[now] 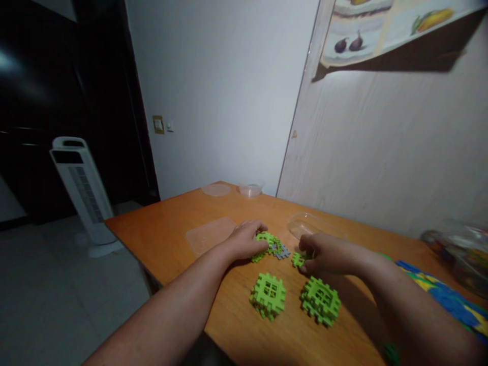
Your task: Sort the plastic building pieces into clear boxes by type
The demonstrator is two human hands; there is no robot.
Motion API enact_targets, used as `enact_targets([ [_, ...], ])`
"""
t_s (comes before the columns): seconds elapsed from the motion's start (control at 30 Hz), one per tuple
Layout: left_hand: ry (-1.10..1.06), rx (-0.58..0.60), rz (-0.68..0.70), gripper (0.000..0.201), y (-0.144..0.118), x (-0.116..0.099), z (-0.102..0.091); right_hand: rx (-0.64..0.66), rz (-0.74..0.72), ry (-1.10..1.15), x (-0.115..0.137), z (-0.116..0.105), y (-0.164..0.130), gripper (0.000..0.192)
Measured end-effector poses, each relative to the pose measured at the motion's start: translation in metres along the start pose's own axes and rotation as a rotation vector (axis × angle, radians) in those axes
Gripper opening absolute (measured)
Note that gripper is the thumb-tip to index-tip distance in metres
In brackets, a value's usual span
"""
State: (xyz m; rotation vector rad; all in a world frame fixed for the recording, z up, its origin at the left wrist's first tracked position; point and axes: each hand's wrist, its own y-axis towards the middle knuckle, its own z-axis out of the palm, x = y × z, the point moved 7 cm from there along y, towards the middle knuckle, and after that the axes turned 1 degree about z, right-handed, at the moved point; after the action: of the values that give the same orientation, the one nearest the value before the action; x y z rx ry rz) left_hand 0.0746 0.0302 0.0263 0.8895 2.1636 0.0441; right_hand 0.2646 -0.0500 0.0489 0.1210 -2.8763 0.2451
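Note:
My left hand (246, 240) curls its fingers and thumb around a cluster of light green interlocking plastic pieces (271, 239) on the table. A grey interlocking piece (282, 251) lies against the cluster's right side. Across from it, my right hand (324, 251) is closed in a pinch on a small green interlocking piece (297, 260), partly hidden by the fingers. Nearer to me sit two blocks built from the same green pieces, a left block (268, 296) and a right block (320, 301), standing apart.
On the wooden table (168, 229) lie a clear flat lid (211, 235), a round lid (216, 190), a clear bowl (250, 189) and a clear container (305, 223). Blue and yellow pieces (446, 297) and a plastic bag (461, 254) are at right. A tower fan (84, 188) stands left.

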Motion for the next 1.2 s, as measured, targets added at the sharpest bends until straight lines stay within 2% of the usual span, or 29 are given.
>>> enact_targets([
  [0.13,0.064,0.037,0.003,0.037,0.0,-0.001,-0.003,0.002,-0.023,0.046,0.005,-0.003,0.001,0.031],
  [0.2,0.043,0.033,0.015,0.035,0.001,-0.001,-0.002,-0.081,-0.053,0.047,0.011,-0.012,0.001,0.026],
  [0.3,-0.038,-0.008,0.046,0.035,0.002,-0.001,-0.001,-0.226,-0.122,0.058,0.023,-0.022,0.003,0.027],
  [0.37,-0.168,-0.035,0.024,0.033,0.002,0.001,0.0,-0.265,-0.163,0.105,0.031,-0.02,0.006,0.031],
  [0.47,-0.481,-0.049,-0.08,0.031,0.002,0.005,0.004,-0.302,-0.206,0.153,0.04,-0.012,0.008,0.043],
  [0.6,-0.81,-0.058,-0.124,0.038,0.001,-0.001,0.005,-0.416,-0.3,0.045,0.061,-0.014,0.001,0.058],
  [0.7,-0.93,-0.007,-0.124,0.044,-0.001,-0.008,0.008,-0.419,-0.338,-0.031,0.076,-0.015,-0.005,0.049],
  [0.8,-0.96,0.036,-0.115,0.047,-0.003,-0.012,0.01,-0.381,-0.309,-0.073,0.077,-0.018,-0.006,0.036],
  [0.9,-0.807,0.004,-0.078,0.044,-0.002,-0.012,0.009,-0.34,-0.229,-0.072,0.055,-0.028,-0.006,0.036],
  [1.07,-0.216,0.022,0.043,0.044,-0.004,-0.016,0.007,-0.105,-0.03,0.008,0.003,-0.028,-0.008,0.052],
  [1.13,0.007,0.052,0.068,0.046,-0.006,-0.017,0.006,-0.01,0.011,0.002,-0.005,-0.022,-0.01,0.048],
  [1.2,0.146,0.075,0.085,0.046,-0.008,-0.018,0.005,0.032,0.017,-0.034,-0.003,-0.017,-0.011,0.044],
])
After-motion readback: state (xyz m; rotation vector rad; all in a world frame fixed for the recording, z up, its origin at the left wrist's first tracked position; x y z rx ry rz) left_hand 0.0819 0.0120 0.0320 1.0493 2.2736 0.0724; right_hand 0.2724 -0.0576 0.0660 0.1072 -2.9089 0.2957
